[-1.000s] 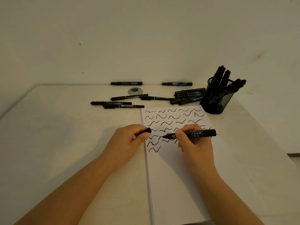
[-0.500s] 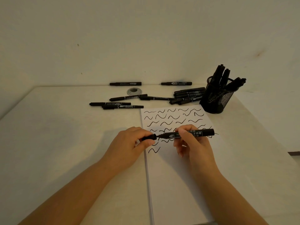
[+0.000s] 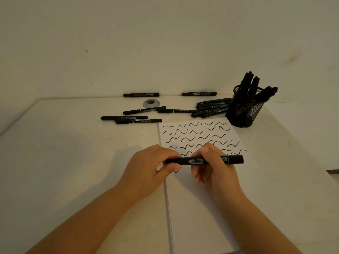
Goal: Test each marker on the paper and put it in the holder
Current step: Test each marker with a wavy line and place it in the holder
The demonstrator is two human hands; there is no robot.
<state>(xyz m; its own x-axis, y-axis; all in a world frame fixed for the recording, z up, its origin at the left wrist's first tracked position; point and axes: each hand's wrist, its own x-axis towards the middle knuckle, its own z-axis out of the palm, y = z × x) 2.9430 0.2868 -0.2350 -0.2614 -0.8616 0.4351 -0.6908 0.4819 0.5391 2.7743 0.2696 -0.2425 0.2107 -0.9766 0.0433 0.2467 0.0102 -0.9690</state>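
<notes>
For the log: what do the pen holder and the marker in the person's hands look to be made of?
Pen holder: looks like black metal wire mesh with a matte finish; the lattice shows light through its upper wall. It could be coated, which is hard to tell.

Marker: appears to be black plastic, smooth with a slight sheen, and has a printed white label along the barrel.

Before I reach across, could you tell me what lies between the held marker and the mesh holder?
In the head view, only the paper with its test squiggles lies between the marker and the mesh holder.
</notes>
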